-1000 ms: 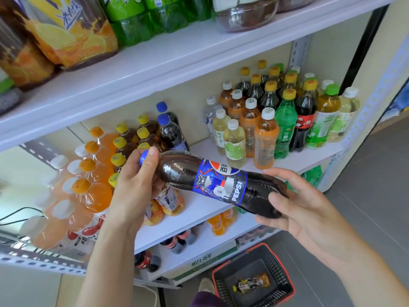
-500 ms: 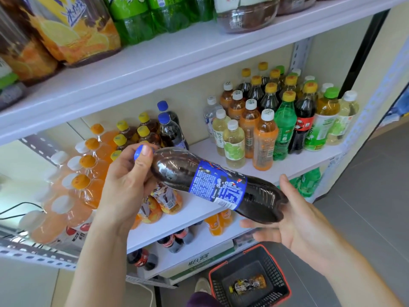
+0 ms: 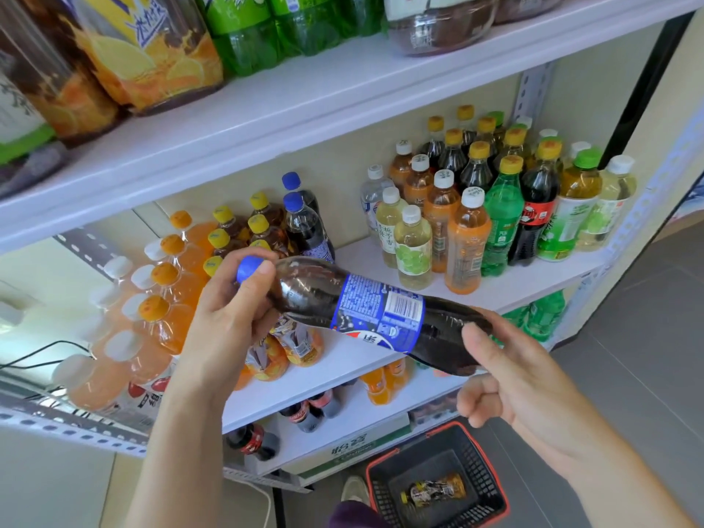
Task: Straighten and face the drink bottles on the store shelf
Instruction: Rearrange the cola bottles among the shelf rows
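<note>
Both your hands are holding the bottle (image 3: 381,310) sideways in mid-air before the shelf (image 3: 514,287), left hand (image 3: 224,325) gripping the neck, right hand (image 3: 525,379) pinching the base loosely, so you're risking it slipping onto the standing bottles (image 3: 413,253).

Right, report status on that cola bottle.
Left hand grips its neck, right hand holds its base. Cola bottle horizontal in front of the shelf, barcode side up. Nothing in the way.

栀子香 on pale tea bottle (image 3: 389,234), barcode on cola bottle (image 3: 381,312)
</note>
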`<state>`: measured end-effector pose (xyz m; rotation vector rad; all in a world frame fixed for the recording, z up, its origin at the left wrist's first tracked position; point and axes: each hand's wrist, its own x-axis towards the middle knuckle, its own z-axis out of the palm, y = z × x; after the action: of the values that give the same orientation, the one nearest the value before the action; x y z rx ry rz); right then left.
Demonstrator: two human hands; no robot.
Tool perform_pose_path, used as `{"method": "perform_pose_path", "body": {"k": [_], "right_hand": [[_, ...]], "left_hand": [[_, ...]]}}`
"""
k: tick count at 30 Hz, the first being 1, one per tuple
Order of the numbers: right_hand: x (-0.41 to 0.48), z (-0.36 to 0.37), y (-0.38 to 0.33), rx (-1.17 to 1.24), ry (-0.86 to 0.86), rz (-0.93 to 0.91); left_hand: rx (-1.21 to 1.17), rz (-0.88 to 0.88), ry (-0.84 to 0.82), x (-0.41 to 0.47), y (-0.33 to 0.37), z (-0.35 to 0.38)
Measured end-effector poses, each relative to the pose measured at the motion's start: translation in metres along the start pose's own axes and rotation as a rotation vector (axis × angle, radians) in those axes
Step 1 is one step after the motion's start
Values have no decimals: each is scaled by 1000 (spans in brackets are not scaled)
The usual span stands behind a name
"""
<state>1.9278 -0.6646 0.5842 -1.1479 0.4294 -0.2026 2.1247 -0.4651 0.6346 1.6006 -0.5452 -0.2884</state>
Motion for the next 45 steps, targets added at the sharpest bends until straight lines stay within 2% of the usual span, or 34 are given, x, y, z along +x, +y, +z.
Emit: {"method": "perform_pose_path", "body": {"k": [4, 12, 17, 20, 24, 28, 30, 33, 36, 40, 43, 45], "right_hand": [[6, -3, 4, 13, 87, 77], [12, -11, 19, -70, 71, 262], [20, -10, 22, -32, 95, 252], [21, -11, 23, 64, 91, 198], [18, -15, 20, 132, -31, 71], [19, -17, 27, 147, -27, 14], [22, -16, 32, 229, -56, 18], [30, -20, 39, 255, -66, 33], [38, -21, 48, 111, -107, 77], [52, -3, 59, -342, -300, 64], [66, 18, 56, -487, -367, 3], [74, 25, 55, -553, -298, -75]], "left_hand": [[-10, 22, -143, 0, -1, -9], [134, 41, -117, 0, 1, -7], [70, 29, -133, -1, 2, -1], [90, -2, -65, -1, 3, 3], [191, -143, 11, 1, 3, 3], [275, -246, -65, 4, 4, -1], [231, -212, -34, 5, 4, 1], [261, -33, -53, 4, 8, 4], [325, 160, -242, 7, 22, 13], [601, 299, -526, 8, 36, 35], [673, 330, -608, 8, 37, 38], [664, 325, -574, 11, 37, 34]]}}
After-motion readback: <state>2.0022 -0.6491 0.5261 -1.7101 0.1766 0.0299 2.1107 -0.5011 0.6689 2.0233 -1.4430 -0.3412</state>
